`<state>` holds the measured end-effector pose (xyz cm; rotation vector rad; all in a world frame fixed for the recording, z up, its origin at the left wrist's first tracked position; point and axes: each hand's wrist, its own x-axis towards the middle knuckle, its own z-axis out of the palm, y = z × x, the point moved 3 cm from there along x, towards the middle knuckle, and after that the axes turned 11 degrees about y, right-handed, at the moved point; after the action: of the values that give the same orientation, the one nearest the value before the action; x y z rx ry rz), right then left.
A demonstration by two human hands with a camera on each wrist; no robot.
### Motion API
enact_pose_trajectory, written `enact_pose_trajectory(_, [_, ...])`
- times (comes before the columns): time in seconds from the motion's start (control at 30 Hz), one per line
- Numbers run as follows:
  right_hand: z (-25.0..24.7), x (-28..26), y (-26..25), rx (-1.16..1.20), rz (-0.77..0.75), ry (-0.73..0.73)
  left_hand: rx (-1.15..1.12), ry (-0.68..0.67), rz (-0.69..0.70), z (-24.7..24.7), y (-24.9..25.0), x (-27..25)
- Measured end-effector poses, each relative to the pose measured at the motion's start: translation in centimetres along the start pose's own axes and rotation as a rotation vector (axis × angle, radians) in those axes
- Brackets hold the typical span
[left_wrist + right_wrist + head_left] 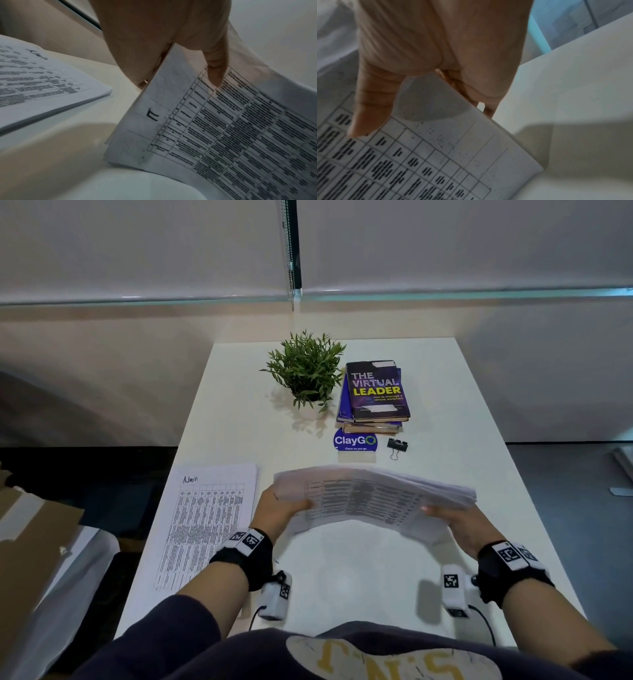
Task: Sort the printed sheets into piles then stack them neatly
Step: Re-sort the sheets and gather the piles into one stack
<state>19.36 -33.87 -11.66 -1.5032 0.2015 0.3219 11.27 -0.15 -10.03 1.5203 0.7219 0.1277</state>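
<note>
A thick bundle of printed sheets (370,498) with a table on top arches up, lifted off the white table (342,577). My left hand (279,510) grips its left end, thumb on top (217,75), the bundle (223,135) marked "IT". My right hand (455,522) grips the right end, thumb pressed on the printed grid (419,162). A second pile of sheets (209,525), headed "Admin", lies flat at the table's left, also the pile (42,81) in the left wrist view.
At the back of the table stand a small potted plant (308,374), a stack of books (376,392), a blue ClayGo sign (355,443) and a black binder clip (397,446). A cardboard box (30,539) sits left of the table.
</note>
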Motion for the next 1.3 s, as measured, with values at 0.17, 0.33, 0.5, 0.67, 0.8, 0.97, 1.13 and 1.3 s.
enact_pose_trajectory(0.17, [-0.2,0.2,0.1,-0.041,-0.024,0.013,-0.127,0.032,0.091,-0.1,1.4,-0.8])
enact_pose_trajectory(0.33, [-0.5,0.1,0.2,-0.033,-0.006,0.020,-0.153,0.141,0.094,-0.3,2.2,-0.5])
enact_pose_trajectory(0.5, [-0.6,0.2,0.1,-0.068,-0.041,0.013,-0.120,0.094,0.144,-0.2,2.4,-0.5])
enact_pose_trajectory(0.67, [-0.6,0.7,0.4,-0.051,-0.033,0.011,0.084,0.021,0.088,-0.2,-0.1,-0.5])
enact_pose_trajectory(0.8, [-0.5,1.1,-0.2,-0.066,-0.004,-0.012,0.065,0.093,0.068,1.0,1.3,-1.5])
enact_pose_trajectory(0.97, [-2.0,1.8,-4.9,-0.384,-0.072,0.247,0.102,0.055,0.202,2.2,4.6,-2.0])
enact_pose_trajectory(1.13, [2.5,1.5,-11.4,-1.045,-0.632,0.167,0.221,-0.002,0.342,3.7,7.9,-1.6])
enact_pose_trajectory(1.3, [6.3,1.8,-11.5,-1.147,-0.563,-0.216,0.324,-0.060,0.428,4.1,11.5,-2.5])
